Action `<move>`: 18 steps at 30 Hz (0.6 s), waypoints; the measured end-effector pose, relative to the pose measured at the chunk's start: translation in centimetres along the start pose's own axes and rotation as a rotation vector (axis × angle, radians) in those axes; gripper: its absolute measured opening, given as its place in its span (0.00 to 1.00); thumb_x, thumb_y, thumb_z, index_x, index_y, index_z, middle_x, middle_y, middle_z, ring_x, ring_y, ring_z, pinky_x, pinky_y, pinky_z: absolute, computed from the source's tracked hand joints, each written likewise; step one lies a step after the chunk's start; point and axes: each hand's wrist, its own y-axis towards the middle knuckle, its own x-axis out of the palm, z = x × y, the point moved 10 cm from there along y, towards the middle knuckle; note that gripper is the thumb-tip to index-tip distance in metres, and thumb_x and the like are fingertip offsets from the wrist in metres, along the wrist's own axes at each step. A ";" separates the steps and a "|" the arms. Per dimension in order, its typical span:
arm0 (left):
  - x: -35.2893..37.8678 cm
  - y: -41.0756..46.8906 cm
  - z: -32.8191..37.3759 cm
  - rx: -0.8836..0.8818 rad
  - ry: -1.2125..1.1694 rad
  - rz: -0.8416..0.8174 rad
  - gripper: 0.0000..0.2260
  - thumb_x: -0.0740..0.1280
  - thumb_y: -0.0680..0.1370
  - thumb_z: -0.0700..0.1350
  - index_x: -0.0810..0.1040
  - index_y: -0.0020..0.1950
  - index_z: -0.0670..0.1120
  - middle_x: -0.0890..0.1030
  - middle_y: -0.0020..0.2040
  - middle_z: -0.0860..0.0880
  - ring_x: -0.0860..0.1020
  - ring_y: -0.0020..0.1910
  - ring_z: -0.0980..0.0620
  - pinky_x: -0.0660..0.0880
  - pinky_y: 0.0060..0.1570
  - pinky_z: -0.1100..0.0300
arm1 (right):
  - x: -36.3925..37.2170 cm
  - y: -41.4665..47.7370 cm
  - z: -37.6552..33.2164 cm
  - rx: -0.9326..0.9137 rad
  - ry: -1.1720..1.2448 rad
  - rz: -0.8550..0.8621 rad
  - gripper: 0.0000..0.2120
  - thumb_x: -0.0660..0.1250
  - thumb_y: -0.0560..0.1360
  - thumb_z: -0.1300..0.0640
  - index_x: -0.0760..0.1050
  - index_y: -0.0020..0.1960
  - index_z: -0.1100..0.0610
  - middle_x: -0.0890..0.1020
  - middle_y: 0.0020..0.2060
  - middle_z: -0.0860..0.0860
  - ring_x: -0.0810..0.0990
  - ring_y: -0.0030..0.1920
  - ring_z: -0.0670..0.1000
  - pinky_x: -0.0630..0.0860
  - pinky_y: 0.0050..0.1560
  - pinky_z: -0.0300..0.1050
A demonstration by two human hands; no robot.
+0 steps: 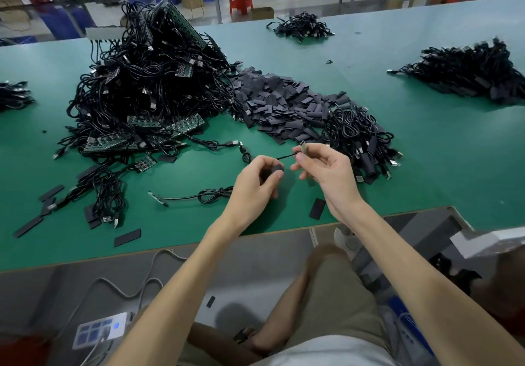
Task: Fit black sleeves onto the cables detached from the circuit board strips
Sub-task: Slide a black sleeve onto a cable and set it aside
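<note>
My left hand (260, 181) pinches a black sleeve (277, 169) between thumb and fingers, just above the green table (426, 149). My right hand (324, 167) pinches the small board end (303, 148) of a thin black cable (285, 156), which runs leftward toward the sleeve. The two hands are a few centimetres apart. A heap of loose black sleeves (284, 104) lies beyond them. At the far left rises a big tangle of cables with green circuit board strips (147, 90).
A pile of sleeved cables (360, 138) lies right of my hands, with more cable piles at the far right (466, 73) and back (302, 27). A loose cable (199, 195) and scattered flat sleeves (317, 209) lie near the table's front edge. A power strip (99, 330) sits on the floor.
</note>
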 end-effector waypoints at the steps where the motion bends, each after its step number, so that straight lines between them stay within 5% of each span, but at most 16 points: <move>1: 0.1 0.0 0.0 0.013 0.052 -0.002 0.01 0.66 0.83 0.39 0.76 0.54 0.43 0.78 0.35 0.53 0.73 0.29 0.57 0.69 0.33 0.68 | -0.2 0.0 0.1 0.004 0.006 0.014 0.04 0.68 0.80 0.66 0.81 0.52 0.60 0.85 0.43 0.50 0.85 0.42 0.50 0.77 0.37 0.39; 6: -1.4 0.3 -0.4 0.033 0.151 0.105 0.02 0.67 0.82 0.41 0.78 0.53 0.46 0.79 0.43 0.54 0.75 0.38 0.59 0.69 0.42 0.66 | -0.6 0.1 0.4 0.050 0.095 0.056 0.12 0.57 0.86 0.63 0.79 0.56 0.62 0.82 0.47 0.55 0.84 0.41 0.50 0.77 0.36 0.41; 11: -3.1 0.0 -0.4 0.036 0.023 0.246 0.04 0.65 0.83 0.42 0.78 0.50 0.47 0.78 0.33 0.48 0.73 0.30 0.54 0.71 0.37 0.59 | -0.6 0.0 0.4 0.101 0.177 0.027 0.13 0.57 0.86 0.62 0.79 0.60 0.63 0.84 0.44 0.55 0.81 0.39 0.50 0.71 0.35 0.39; 18: -2.9 -0.1 -0.5 0.040 -0.115 0.191 0.10 0.60 0.85 0.39 0.81 0.58 0.44 0.79 0.39 0.49 0.72 0.28 0.51 0.69 0.33 0.60 | -0.2 -0.1 0.9 0.149 0.065 -0.010 0.15 0.56 0.86 0.59 0.81 0.60 0.58 0.74 0.32 0.47 0.68 0.33 0.44 0.62 0.33 0.38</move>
